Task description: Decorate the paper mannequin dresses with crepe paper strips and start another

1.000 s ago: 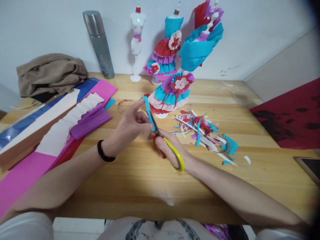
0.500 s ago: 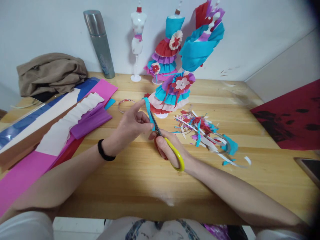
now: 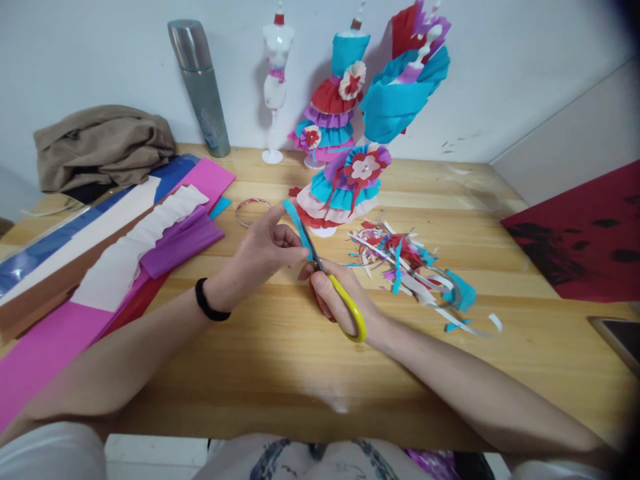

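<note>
Turquoise, soft and paper-like, the narrow strip [image 3: 293, 212] is held in the left hand [image 3: 263, 247], running from the raised index fingertip down to the thumb, with the other fingers curled in behind. It lies at the far right edge of that hand, above the pale wooden tabletop [image 3: 280, 380]. The right hand [image 3: 336, 288] is closed around yellow-handled metal scissors [image 3: 350, 302], its thumb along the handle, and the dark blades point up and away, alongside the strip's right edge; whether they are cutting into it cannot be told. The two hands nearly meet at the strip's lower end. Just beyond stands a small white mannequin in a tiered paper skirt [image 3: 345, 190]; a tangled heap of multicoloured paper scraps [image 3: 400, 257] lies to the right.
</note>
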A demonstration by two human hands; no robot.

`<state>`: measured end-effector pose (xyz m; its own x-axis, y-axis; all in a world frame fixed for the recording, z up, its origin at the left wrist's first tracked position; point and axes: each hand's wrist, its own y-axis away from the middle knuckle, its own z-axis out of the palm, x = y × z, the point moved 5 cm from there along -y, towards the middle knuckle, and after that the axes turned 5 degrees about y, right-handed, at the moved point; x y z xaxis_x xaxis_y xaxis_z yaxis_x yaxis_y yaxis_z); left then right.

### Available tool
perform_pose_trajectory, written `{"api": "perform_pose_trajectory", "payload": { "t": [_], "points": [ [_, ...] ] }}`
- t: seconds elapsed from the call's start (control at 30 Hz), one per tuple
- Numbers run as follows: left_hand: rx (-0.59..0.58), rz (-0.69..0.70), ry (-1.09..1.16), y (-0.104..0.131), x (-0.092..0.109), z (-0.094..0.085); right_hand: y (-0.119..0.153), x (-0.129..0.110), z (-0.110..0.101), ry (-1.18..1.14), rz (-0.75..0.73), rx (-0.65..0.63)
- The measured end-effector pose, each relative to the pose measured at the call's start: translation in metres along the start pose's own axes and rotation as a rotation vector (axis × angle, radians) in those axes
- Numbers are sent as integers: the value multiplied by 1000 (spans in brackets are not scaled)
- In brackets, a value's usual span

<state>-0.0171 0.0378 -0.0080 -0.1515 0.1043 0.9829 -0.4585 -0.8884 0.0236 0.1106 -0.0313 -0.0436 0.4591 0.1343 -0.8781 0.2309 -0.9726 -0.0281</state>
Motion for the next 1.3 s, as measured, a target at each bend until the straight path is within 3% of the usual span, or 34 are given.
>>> {"api": "perform_pose_trajectory", "payload": {
  "t": [0.33, 0.67, 1.3],
  "points": [
    [27, 18, 48, -1, 11, -3, 2, -6, -4, 8, 16, 51],
    [155, 90, 15, -4, -2, -11, -3, -1, -2, 168, -105, 85],
    [41, -16, -106, 0, 13, -4, -1, -11, -8, 18, -68, -27]
  ]
}}
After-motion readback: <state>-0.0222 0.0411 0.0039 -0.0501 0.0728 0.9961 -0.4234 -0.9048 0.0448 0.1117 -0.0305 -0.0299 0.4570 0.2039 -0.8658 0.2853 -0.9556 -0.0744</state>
